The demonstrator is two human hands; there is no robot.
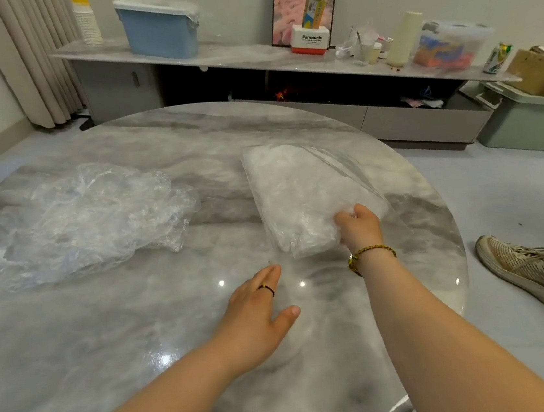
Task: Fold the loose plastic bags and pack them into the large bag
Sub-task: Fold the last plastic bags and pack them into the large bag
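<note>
Packing step: your right hand (357,226) grips the folded whitish bag stack (304,236) inside the large clear plastic bag (294,176), right side of the round grey marble worktop (108,326). Your left hand (256,319) lies flat and open at the bag's mouth. Next - seat the stack, then take one from the crumpled clear bag pile (79,221) on the left.

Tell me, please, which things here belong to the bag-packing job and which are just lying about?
Job: loose bags, large bag, right hand gripping it, left hand.
Lying about: blue bin, paper cups, clear tub, cardboard boxes.
</note>
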